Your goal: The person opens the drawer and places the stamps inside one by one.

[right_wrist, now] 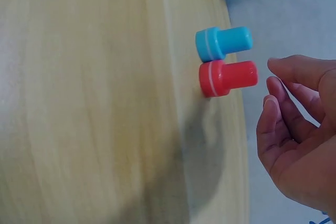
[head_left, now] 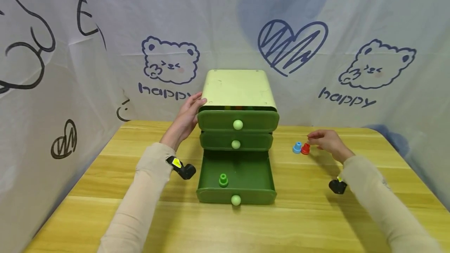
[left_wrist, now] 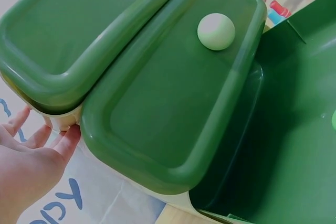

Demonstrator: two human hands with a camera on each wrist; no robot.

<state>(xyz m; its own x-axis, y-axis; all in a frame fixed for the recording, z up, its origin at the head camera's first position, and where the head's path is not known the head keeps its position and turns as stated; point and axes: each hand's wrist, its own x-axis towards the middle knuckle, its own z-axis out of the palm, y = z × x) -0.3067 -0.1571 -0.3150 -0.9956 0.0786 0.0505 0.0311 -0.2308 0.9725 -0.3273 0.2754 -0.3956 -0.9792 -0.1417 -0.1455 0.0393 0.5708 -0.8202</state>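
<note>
A small drawer cabinet with a cream shell and green drawers stands in the middle of the table. My left hand rests against its left side, fingertips on the shell in the left wrist view. The bottom drawer is pulled out, and a small green stamp stands inside. To the right, a red stamp and a blue stamp stand side by side on the table. My right hand hovers just above the red stamp, thumb and fingers apart and holding nothing.
Above the bottom drawer, the middle drawer is nearly closed and the top drawer sticks out slightly, with coloured items showing in its gap. A white cloth with drawings hangs behind the wooden table.
</note>
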